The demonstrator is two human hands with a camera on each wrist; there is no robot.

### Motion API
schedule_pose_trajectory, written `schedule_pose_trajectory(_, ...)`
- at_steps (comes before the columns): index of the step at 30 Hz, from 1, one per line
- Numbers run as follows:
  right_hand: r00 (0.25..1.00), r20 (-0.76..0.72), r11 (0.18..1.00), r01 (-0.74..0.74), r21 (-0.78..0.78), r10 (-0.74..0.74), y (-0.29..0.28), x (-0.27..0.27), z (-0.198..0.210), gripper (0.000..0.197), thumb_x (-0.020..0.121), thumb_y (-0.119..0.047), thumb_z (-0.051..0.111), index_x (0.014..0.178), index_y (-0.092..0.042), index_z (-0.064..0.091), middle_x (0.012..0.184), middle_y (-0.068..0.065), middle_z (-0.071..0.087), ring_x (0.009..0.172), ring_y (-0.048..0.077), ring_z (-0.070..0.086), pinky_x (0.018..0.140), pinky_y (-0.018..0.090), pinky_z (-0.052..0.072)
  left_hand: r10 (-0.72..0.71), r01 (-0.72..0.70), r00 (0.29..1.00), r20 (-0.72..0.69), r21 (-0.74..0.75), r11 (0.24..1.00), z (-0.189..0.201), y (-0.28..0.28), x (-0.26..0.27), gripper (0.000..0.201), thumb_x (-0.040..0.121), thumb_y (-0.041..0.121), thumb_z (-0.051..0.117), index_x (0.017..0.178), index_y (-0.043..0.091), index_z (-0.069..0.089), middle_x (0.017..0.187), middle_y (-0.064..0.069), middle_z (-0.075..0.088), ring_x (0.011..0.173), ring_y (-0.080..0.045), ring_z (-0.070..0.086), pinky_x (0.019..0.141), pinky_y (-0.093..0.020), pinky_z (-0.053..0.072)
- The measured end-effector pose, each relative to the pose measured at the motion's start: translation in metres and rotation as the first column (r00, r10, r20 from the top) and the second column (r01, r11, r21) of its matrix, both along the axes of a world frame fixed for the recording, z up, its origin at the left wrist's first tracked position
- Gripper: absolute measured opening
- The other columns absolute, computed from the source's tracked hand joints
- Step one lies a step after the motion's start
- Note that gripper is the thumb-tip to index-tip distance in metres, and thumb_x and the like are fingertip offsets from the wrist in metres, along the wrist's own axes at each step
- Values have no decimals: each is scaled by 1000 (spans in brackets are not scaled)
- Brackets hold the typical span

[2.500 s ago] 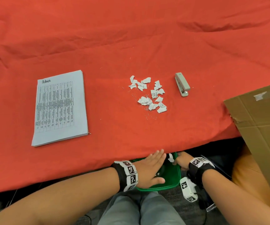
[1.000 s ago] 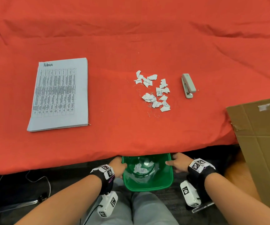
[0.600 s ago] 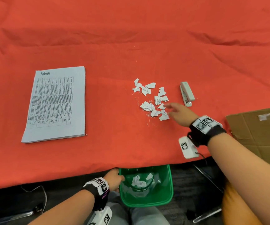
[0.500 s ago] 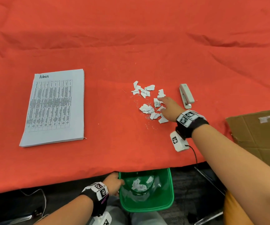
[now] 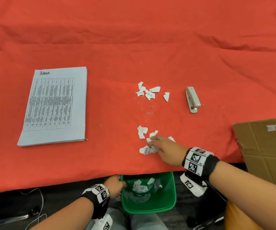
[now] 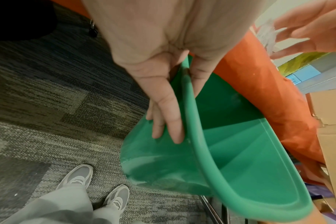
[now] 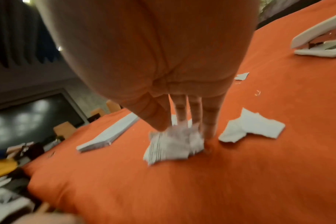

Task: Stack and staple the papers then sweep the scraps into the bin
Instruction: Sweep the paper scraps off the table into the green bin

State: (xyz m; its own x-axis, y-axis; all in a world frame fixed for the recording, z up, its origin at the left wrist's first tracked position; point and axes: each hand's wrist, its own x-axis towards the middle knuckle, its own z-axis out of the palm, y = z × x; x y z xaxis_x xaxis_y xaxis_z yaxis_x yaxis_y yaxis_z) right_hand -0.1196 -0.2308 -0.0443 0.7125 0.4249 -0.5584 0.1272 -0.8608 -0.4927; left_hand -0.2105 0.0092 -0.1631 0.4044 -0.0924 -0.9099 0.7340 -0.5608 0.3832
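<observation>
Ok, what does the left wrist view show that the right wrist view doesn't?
Only the left wrist view shows the left hand gripping the rim of the green bin, thumb inside and fingers outside, above grey carpet and grey shoes. Only the right wrist view shows the stapler, the paper stack and the straight fingers dragging paper scraps. Both show the red cloth and the right hand.
</observation>
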Motion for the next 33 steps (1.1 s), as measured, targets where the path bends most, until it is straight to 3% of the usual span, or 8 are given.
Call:
schedule_pose_trajectory(4, 966, 165, 980, 194, 38, -197, -24, 57, 11, 48, 96, -10, 41, 144, -12, 36, 152, 6, 34, 141, 19, 30, 114, 24, 18, -9, 8, 1000, 27, 34, 999, 15, -4, 4, 2, 83, 13, 57, 85, 12, 57, 83, -15, 59, 65, -29, 60, 58, -36, 55)
schedule_pose_trajectory(8, 956, 135, 944, 282, -173, -261, -50, 79, -14, 68, 99, -37, 36, 151, -8, 3, 161, 10, 0, 148, 24, 0, 121, 35, 5, 0, -1, 1000, 28, 32, 999, 13, -5, 4, 3, 84, 10, 58, 87, 10, 58, 85, -16, 60, 67, -29, 60, 59, -36, 55)
schedule_pose_trajectory(16, 980, -88, 963, -190, -193, 176, -7, -36, -15, 91, 88, -67, 20, 143, -14, -29, 149, 4, -37, 139, 22, -32, 118, 40, -10, 2, -2, 1000, -1, 22, 1000, 11, -4, 4, 8, 84, 11, 57, 92, 8, 58, 80, -13, 59, 62, -26, 60, 58, -34, 55)
schedule_pose_trajectory(19, 951, -176, 959, -271, -85, 253, -1, -59, -2, 87, 91, -63, 23, 147, -13, -21, 153, 3, -31, 141, 18, -28, 121, 38, -6, 1, -1, 1000, 1, 23, 1000, 10, -5, 3, 12, 84, 11, 57, 96, 7, 58, 80, -12, 58, 61, -25, 59, 53, -30, 53)
schedule_pose_trajectory(22, 953, -212, 975, -222, 1, 217, -6, -47, 13, 71, 93, -56, 28, 151, -18, 13, 159, -4, 0, 148, 12, 2, 121, 33, 8, 8, -8, 1000, 9, 26, 1000, 11, -5, 3, 3, 85, 10, 57, 88, 9, 59, 78, -11, 58, 60, -23, 58, 52, -30, 53)
schedule_pose_trajectory(26, 997, 40, 997, 67, 43, -69, -21, 32, 32, 45, 98, -34, 42, 141, -20, 43, 150, -5, 39, 137, 12, 37, 111, 23, 24, 18, -18, 1000, 23, 8, 1000, 17, -7, 4, 14, 88, 7, 54, 77, 15, 54, 72, -6, 55, 56, -19, 55, 41, -21, 47)
schedule_pose_trajectory(30, 938, 164, 948, 316, -49, -304, -38, 126, 20, 52, 98, -25, 43, 147, -12, 29, 155, 7, 28, 142, 21, 30, 114, 27, 21, 24, -24, 999, 38, -3, 1000, 24, -8, 3, 11, 89, 5, 53, 81, 12, 54, 69, -6, 55, 48, -16, 52, 37, -20, 43)
schedule_pose_trajectory(33, 932, 150, 926, 350, -143, -329, -36, 162, -3, 60, 100, -24, 39, 150, -6, 13, 160, 10, 8, 148, 22, 11, 118, 28, 9, 53, -53, 998, 33, -9, 999, 26, -8, 3, 10, 87, 2, 54, 81, 10, 55, 68, -6, 57, 47, -15, 53, 39, -21, 43)
